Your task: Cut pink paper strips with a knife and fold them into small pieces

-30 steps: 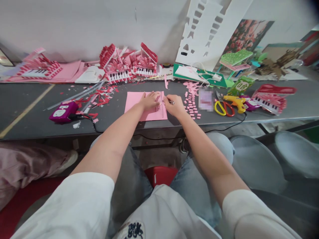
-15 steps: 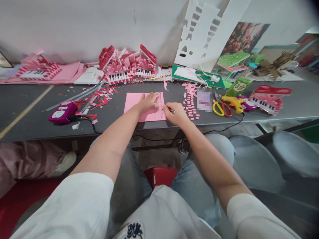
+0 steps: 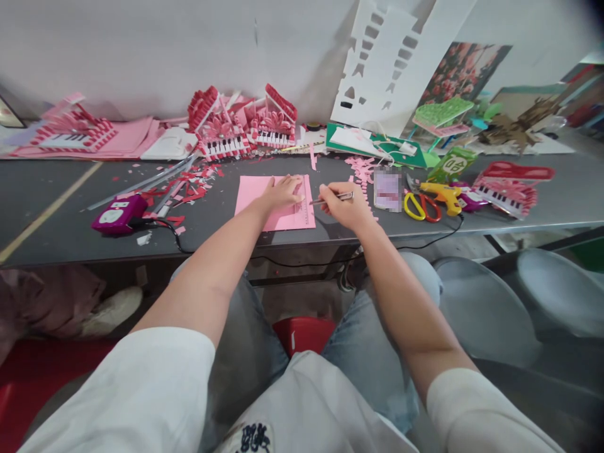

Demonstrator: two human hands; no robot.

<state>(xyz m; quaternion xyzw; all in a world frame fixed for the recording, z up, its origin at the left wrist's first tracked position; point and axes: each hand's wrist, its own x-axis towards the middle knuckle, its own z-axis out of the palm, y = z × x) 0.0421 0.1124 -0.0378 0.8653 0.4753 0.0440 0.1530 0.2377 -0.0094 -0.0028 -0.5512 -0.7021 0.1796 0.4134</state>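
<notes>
My left hand [image 3: 284,190] lies with fingers spread on a pink sheet [image 3: 250,195], pressing down near its right side. Under its fingertips runs a clear ruler [image 3: 306,211], upright along the sheet's right edge. My right hand [image 3: 346,201] is closed around a slim pen-shaped tool [image 3: 348,196] with a silvery end; whether it is a pen or a craft knife I cannot tell. The tool's dark tip points left, just off the sheet's edge. Small pink pieces [image 3: 364,177] are partly hidden behind my right hand.
To the right lie scissors [image 3: 415,207], a yellow glue gun [image 3: 442,194] and a green box [image 3: 450,165]. Red and pink scraps [image 3: 189,189] and a purple power block [image 3: 119,214] are on the left. Pink paper pianos [image 3: 226,141] stand along the wall.
My right hand has lifted away from the ruler and moved right with the tool, now covering many of the small pink pieces. The left hand has stayed put.
</notes>
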